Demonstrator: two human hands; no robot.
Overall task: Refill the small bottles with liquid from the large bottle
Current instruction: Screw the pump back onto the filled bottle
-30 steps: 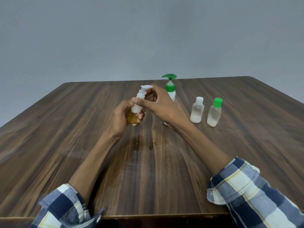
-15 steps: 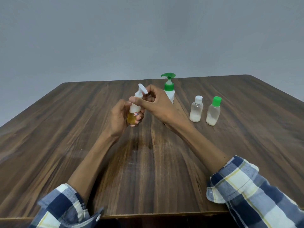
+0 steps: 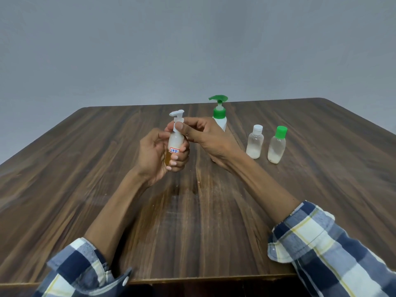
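pump bottle (image 3: 176, 139) upright at frame centre, nozzle pointing left; left grip (image 3: 154, 155) clasps its body, right grip (image 3: 205, 136) pinches its collar; bare counter (image 3: 85, 168) lower left.

I'm seeing both hands sitting mid-table, blocking the centre line: left hand (image 3: 154, 155) and right hand (image 3: 205, 136) gripping the small white pump bottle (image 3: 176, 138). Right behind the right hand, the tall white bottle with green pump (image 3: 220, 116) is standing in the way. The clear white-capped bottle (image 3: 255, 142) and clear green-capped bottle (image 3: 277, 145) are crowding the right, just beside each other. The brown wooden table (image 3: 85, 168) is lying open on the left.
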